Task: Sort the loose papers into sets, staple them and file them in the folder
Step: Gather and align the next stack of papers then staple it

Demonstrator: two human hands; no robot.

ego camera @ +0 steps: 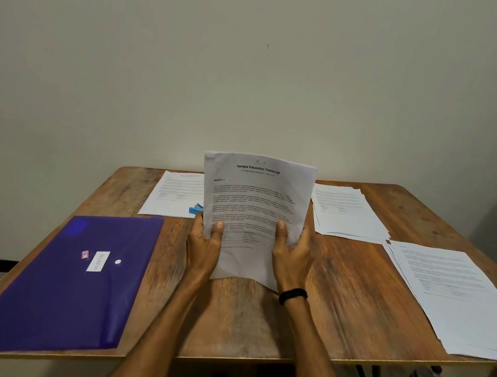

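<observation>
One wide wooden tabletop (337,296), brown and streaky, holds everything. A flat, shiny purple folder (67,284) lies on its left side. White paper piles lie flat at the right edge (455,297), far right (346,211) and far left (176,194). A thin set of printed sheets (255,195) stands up between the hands. The left hand (202,245) grips its left edge and the right hand (291,258) its right edge, thumbs in front. A small blue stapler (195,209) sits just behind the left hand.

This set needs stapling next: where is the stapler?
In the head view, the blue stapler lies left of centre on the far-left sheet, partly hidden behind the held papers, just beyond the left hand.
</observation>
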